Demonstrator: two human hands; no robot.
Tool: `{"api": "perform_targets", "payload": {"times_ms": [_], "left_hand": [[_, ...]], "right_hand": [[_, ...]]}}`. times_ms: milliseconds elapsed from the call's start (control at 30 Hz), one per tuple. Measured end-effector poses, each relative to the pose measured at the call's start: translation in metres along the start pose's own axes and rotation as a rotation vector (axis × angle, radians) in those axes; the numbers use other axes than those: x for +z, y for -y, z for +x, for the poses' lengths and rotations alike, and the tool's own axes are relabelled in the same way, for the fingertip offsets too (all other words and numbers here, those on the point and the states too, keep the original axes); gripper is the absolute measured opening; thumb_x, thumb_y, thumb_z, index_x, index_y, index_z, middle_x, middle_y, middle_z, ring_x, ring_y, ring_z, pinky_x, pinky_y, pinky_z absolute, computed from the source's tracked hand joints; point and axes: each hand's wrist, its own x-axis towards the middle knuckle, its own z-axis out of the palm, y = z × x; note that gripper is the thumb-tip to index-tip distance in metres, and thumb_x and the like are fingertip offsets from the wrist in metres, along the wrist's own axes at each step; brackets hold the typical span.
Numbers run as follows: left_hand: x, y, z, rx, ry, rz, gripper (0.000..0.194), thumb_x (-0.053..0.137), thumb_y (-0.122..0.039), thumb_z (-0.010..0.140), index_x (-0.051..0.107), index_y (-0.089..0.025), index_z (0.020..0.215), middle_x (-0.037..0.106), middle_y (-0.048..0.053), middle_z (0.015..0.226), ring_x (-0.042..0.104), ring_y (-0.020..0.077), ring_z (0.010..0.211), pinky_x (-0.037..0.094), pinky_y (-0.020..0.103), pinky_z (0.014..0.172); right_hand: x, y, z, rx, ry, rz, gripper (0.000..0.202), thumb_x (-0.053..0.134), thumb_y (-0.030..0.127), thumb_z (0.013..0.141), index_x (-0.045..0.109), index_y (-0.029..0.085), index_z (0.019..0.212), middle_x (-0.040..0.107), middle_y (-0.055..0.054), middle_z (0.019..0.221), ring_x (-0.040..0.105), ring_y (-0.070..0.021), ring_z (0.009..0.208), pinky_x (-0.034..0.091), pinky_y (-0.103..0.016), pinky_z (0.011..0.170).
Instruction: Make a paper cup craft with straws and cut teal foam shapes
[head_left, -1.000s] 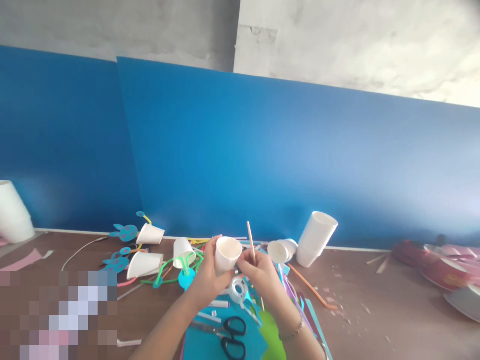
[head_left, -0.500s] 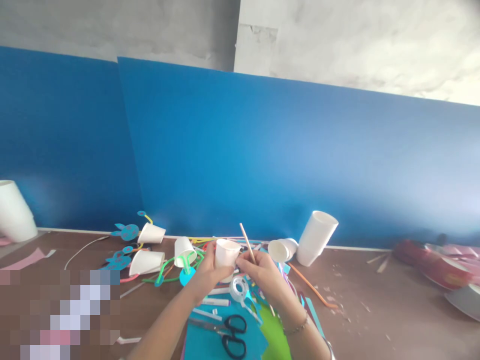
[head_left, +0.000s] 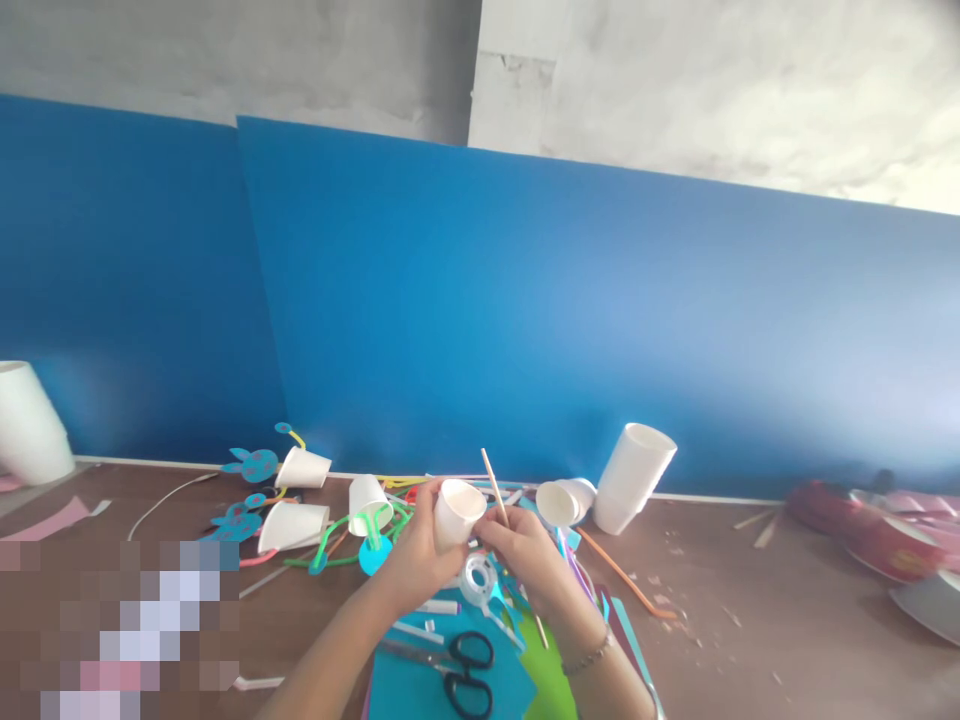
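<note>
My left hand [head_left: 421, 548] is wrapped round a white paper cup [head_left: 457, 512], its mouth tilted up toward me. Close to the cup's right side, my right hand [head_left: 517, 548] pinches a thin wooden stick [head_left: 493, 478] that slants up to the left. Its lower end emerges below the hand. Whether the right fingertips touch the cup I cannot tell. Below the hands lie a tape roll [head_left: 478, 578], a white marker [head_left: 439, 607] and black-handled scissors [head_left: 469, 676] on blue paper [head_left: 409, 690], with green paper [head_left: 551, 680] beside it.
Paper cups with blue cut-outs [head_left: 292, 527] lie to the left, near a cup with green pipe cleaners [head_left: 367, 500]. A cup stack [head_left: 634, 478] stands at back right, by a lying cup [head_left: 559, 502]. An orange stick [head_left: 626, 575] and paper scraps lie right. A blue panel [head_left: 562, 320] borders the table.
The cup in my left hand has tipped and shifted slightly right, its mouth turning more toward me. My right hand has barely moved, and the stick stays in its fingers.
</note>
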Motion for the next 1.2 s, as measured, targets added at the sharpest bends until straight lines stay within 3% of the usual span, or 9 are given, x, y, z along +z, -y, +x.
{"api": "perform_targets", "payload": {"times_ms": [233, 433, 667, 867, 1033, 1200], "left_hand": [[0.003, -0.001, 0.001, -0.034, -0.013, -0.080, 0.060, 0.063, -0.014, 0.066, 0.037, -0.022, 0.120, 0.058, 0.007, 0.111, 0.058, 0.0233, 0.099, 0.046, 0.035, 0.083], [0.001, -0.003, 0.001, -0.189, 0.060, -0.291, 0.057, 0.063, -0.020, 0.067, 0.039, -0.023, 0.119, 0.061, 0.004, 0.105, 0.060, 0.0208, 0.095, 0.049, 0.030, 0.076], [-0.003, 0.000, 0.003, -0.313, 0.090, -0.335, 0.069, 0.070, -0.026, 0.063, 0.038, -0.025, 0.124, 0.063, 0.003, 0.101, 0.062, 0.0201, 0.087, 0.050, 0.027, 0.067], [-0.004, 0.000, 0.003, -0.405, 0.090, -0.361, 0.051, 0.066, -0.029, 0.069, 0.049, -0.023, 0.117, 0.067, 0.002, 0.091, 0.064, 0.0203, 0.085, 0.051, 0.027, 0.067], [-0.010, 0.001, 0.003, -0.495, 0.121, -0.393, 0.050, 0.064, -0.030, 0.069, 0.053, -0.021, 0.117, 0.068, 0.003, 0.093, 0.064, 0.0202, 0.090, 0.050, 0.028, 0.072], [-0.014, -0.002, 0.003, -0.504, 0.115, -0.495, 0.062, 0.070, -0.032, 0.061, 0.053, -0.021, 0.119, 0.066, 0.007, 0.105, 0.062, 0.0224, 0.095, 0.048, 0.027, 0.071]], "right_hand": [[0.006, -0.004, 0.003, -0.054, -0.080, 0.095, 0.014, 0.058, 0.022, 0.060, 0.048, 0.019, 0.051, 0.036, 0.007, 0.048, 0.026, -0.0089, 0.049, 0.020, -0.025, 0.049], [0.003, -0.008, 0.004, -0.121, -0.076, 0.026, 0.010, 0.055, 0.024, 0.062, 0.051, 0.018, 0.055, 0.036, 0.006, 0.049, 0.028, -0.0092, 0.049, 0.021, -0.024, 0.048], [-0.004, 0.004, -0.005, -0.247, -0.081, -0.335, 0.009, 0.051, 0.019, 0.067, 0.048, 0.020, 0.058, 0.037, 0.005, 0.053, 0.032, -0.0110, 0.051, 0.024, -0.024, 0.048], [-0.001, 0.012, -0.014, -0.527, -0.165, -0.732, 0.013, 0.050, 0.012, 0.069, 0.047, 0.020, 0.059, 0.050, 0.001, 0.064, 0.045, -0.0141, 0.058, 0.028, -0.025, 0.054], [-0.002, 0.011, -0.014, -0.539, -0.177, -0.807, 0.012, 0.049, 0.011, 0.070, 0.050, 0.020, 0.063, 0.053, 0.000, 0.068, 0.048, -0.0150, 0.060, 0.030, -0.025, 0.056], [-0.025, 0.008, -0.005, -0.480, -0.267, -0.673, 0.017, 0.049, 0.014, 0.074, 0.046, 0.021, 0.059, 0.048, 0.002, 0.059, 0.044, -0.0148, 0.057, 0.029, -0.026, 0.054]]}}
